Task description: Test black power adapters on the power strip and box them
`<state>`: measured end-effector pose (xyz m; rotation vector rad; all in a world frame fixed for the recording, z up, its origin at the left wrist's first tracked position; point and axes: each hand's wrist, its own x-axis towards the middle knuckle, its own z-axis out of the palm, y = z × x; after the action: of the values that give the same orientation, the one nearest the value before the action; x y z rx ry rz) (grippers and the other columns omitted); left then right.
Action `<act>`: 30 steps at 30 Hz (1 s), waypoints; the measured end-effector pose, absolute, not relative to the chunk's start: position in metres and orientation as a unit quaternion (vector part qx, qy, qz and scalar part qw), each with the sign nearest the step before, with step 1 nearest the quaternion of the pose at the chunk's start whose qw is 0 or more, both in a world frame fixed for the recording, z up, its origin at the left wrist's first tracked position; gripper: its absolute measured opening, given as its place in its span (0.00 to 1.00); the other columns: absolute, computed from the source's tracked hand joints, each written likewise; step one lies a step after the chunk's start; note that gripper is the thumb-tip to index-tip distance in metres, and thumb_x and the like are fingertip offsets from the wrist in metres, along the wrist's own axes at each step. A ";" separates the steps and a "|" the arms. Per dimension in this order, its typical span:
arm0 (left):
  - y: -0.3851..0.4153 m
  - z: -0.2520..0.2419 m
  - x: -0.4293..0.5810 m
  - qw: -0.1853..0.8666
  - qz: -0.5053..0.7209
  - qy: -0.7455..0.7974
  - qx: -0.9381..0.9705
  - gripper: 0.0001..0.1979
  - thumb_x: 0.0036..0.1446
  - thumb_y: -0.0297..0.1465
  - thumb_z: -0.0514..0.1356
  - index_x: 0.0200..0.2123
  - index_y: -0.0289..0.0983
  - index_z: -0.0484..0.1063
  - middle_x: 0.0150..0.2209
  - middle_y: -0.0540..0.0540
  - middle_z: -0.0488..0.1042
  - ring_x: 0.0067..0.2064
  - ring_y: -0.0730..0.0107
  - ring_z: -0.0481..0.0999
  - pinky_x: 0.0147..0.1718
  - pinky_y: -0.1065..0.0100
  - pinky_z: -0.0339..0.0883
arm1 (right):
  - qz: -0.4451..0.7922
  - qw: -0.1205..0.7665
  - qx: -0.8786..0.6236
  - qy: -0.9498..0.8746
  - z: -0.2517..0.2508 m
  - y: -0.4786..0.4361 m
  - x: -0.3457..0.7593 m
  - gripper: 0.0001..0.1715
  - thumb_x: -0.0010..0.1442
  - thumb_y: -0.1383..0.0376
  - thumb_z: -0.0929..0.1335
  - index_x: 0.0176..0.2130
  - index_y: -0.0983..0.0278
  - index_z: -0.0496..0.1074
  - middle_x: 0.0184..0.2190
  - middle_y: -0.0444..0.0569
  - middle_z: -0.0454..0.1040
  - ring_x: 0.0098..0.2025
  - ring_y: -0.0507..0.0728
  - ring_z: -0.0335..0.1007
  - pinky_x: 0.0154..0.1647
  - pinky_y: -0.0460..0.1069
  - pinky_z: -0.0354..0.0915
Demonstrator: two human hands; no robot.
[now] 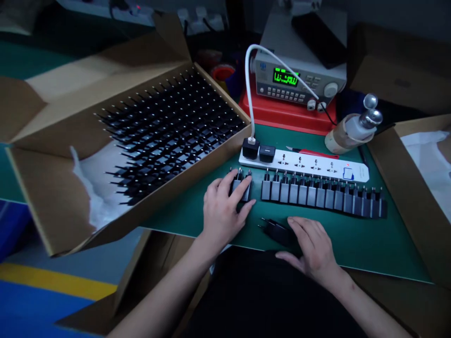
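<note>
My left hand lies on the green mat, its fingers curled over a small group of black plug adapters at the left end of a row. The row of black adapters runs to the right, pins up, in front of a white power strip. My right hand rests near the mat's front edge, fingers closed on one loose black adapter lying on its side. Two black adapters are plugged into the strip's left end, one with a white cable.
A large open cardboard box full of black adapters stands tilted at the left. A test instrument with a green display sits on a red base behind the strip. A taped roll and another cardboard box are at the right.
</note>
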<state>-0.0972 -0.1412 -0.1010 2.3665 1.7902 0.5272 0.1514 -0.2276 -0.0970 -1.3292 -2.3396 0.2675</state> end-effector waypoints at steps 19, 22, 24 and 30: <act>-0.132 -0.100 -0.079 0.035 0.188 0.549 0.814 0.28 0.63 0.39 0.62 0.65 0.43 0.65 0.64 0.39 0.64 0.53 0.48 0.67 0.51 0.51 0.70 | -0.013 0.383 -0.481 -0.788 -0.064 -0.202 0.180 0.20 0.55 0.79 0.72 0.48 0.73 0.69 0.42 0.63 0.71 0.44 0.61 0.70 0.36 0.55 0.74; -0.131 -0.103 -0.080 0.032 0.187 0.545 0.817 0.27 0.64 0.38 0.61 0.65 0.43 0.65 0.64 0.39 0.64 0.53 0.48 0.67 0.49 0.51 0.72 | -0.036 0.400 -0.492 -0.773 -0.054 -0.194 0.189 0.21 0.54 0.80 0.72 0.47 0.74 0.69 0.41 0.63 0.72 0.44 0.61 0.70 0.38 0.55 0.75; -0.130 -0.105 -0.080 0.032 0.187 0.542 0.819 0.27 0.64 0.38 0.61 0.65 0.43 0.64 0.64 0.38 0.65 0.52 0.48 0.68 0.48 0.50 0.73 | -0.052 0.409 -0.494 -0.765 -0.046 -0.189 0.195 0.22 0.53 0.80 0.73 0.47 0.74 0.69 0.41 0.63 0.72 0.44 0.62 0.71 0.39 0.56 0.75; -0.131 -0.087 -0.077 0.021 0.267 0.505 0.820 0.25 0.63 0.37 0.61 0.62 0.42 0.66 0.62 0.34 0.66 0.61 0.38 0.66 0.52 0.40 0.68 | -0.081 0.413 -0.498 -0.758 -0.024 -0.180 0.206 0.22 0.54 0.79 0.73 0.48 0.73 0.69 0.43 0.64 0.72 0.45 0.62 0.71 0.40 0.55 0.75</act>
<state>-0.0766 -0.1312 -0.0868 2.5425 1.5672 0.8292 0.2058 -0.1804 -0.0240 -1.2514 -1.9070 -0.2044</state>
